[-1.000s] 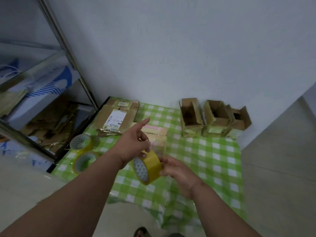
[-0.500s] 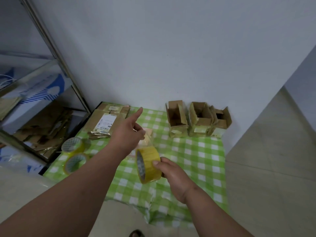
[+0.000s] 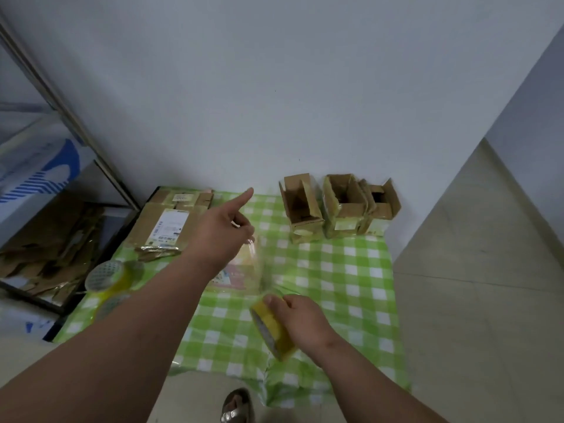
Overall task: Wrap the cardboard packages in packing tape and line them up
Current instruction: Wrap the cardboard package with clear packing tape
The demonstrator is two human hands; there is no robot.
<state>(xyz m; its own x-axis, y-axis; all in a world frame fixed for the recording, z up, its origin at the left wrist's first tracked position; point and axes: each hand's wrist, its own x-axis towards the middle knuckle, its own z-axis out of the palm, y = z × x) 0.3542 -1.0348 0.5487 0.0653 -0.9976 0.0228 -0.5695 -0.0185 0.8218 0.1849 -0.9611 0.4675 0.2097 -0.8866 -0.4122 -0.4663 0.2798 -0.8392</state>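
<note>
Right hand (image 3: 300, 320) is gripping the yellow tape roll (image 3: 271, 329) above the checked cloth (image 3: 351, 288); left hand (image 3: 219, 236) is pinching the tape strip (image 3: 259, 261), index finger pointing out. Three open boxes (image 3: 338, 206) are sitting against the wall.

Plain pale grey-white wall (image 3: 274, 87) fills the 12 o'clock half of the view, evenly and dimly lit. Beige tiled floor (image 3: 476, 285) runs from 3 to 6 o'clock, a second wall (image 3: 537, 102) meeting it at 2 o'clock. At 9 o'clock, a metal-framed shelf unit (image 3: 76, 123) holds a white-and-blue box (image 3: 36, 169) above flattened brown cardboard (image 3: 45, 239); a green-and-white checked cloth (image 3: 335, 285) covers the floor at centre.
</note>
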